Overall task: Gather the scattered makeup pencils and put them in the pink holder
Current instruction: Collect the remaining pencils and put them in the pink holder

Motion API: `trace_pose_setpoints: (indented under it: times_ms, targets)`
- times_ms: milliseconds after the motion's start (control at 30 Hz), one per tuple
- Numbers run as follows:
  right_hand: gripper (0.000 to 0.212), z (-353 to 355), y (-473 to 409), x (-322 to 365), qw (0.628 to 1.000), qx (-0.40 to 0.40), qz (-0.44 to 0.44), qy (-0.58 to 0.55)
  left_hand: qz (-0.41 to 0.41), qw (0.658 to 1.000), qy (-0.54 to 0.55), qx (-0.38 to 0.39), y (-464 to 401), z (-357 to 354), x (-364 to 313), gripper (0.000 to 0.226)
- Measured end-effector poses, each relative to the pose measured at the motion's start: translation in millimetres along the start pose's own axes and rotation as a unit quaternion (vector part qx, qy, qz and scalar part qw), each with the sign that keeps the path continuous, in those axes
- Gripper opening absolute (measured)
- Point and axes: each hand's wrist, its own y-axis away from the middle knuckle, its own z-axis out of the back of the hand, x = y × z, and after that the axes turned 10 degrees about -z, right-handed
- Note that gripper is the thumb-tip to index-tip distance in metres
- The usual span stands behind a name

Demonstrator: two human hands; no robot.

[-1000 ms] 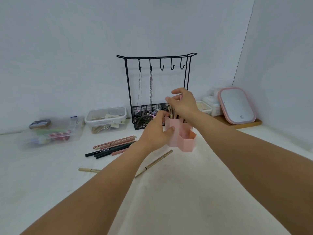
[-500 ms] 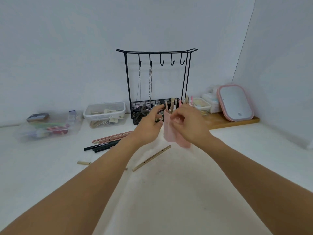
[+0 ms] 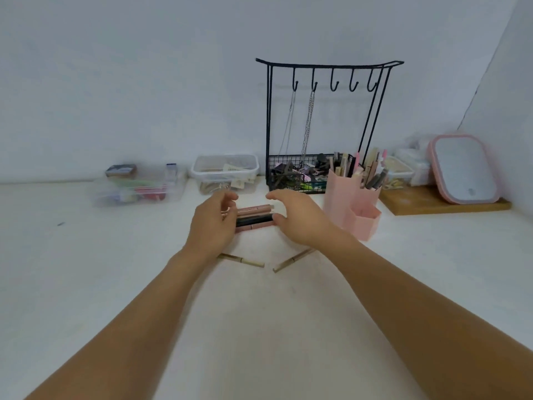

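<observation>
where hands meet, pink-and-black pencils [image 3: 253,217]

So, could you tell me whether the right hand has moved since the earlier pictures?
Yes. The right hand has left the pink holder and gone left, to the pencils in front of the black rack.

Two hands [image 3: 213,223] [image 3: 300,217], two tan pencils [image 3: 242,260] [image 3: 292,259], one pink holder [image 3: 350,203], five hooks [image 3: 334,82].

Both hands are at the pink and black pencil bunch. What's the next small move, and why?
Probably press the bunch together between left hand and right hand and lift it: they flank its ends, neither plainly grips yet, and the pink holder stands just right.
</observation>
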Motion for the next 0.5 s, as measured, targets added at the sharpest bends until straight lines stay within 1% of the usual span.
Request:
trace_pose_setpoints:
  times_ms: [100, 167, 233, 300, 400, 500]
  targets:
    - [0.056, -14, -23, 6, 0.997, 0.072, -0.022, -0.019, 0.018, 0.999, -0.035, -0.016, 8, 11, 20, 0.028]
    - [0.058, -27, -36, 9, 0.993, 0.113, -0.03, -0.027, 0.037, 0.998, -0.047, -0.028, 9, 15, 29, 0.029]
    - [0.056, -36, -43, 13, 0.991, 0.128, -0.032, -0.007, 0.035, 0.997, -0.062, -0.021, 8, 16, 35, 0.029]
    - [0.05, -39, -46, 15, 0.992, 0.121, -0.028, 0.013, 0.051, 0.997, -0.051, -0.02, 8, 17, 38, 0.028]
    - [0.035, -30, -45, 13, 0.995, 0.097, 0.001, 0.03, 0.079, 0.997, -0.019, -0.015, 9, 16, 40, 0.028]
    - [0.023, -16, -38, 12, 0.991, 0.126, 0.006, 0.035, 0.057, 0.998, -0.033, 0.023, 12, 12, 38, 0.03]
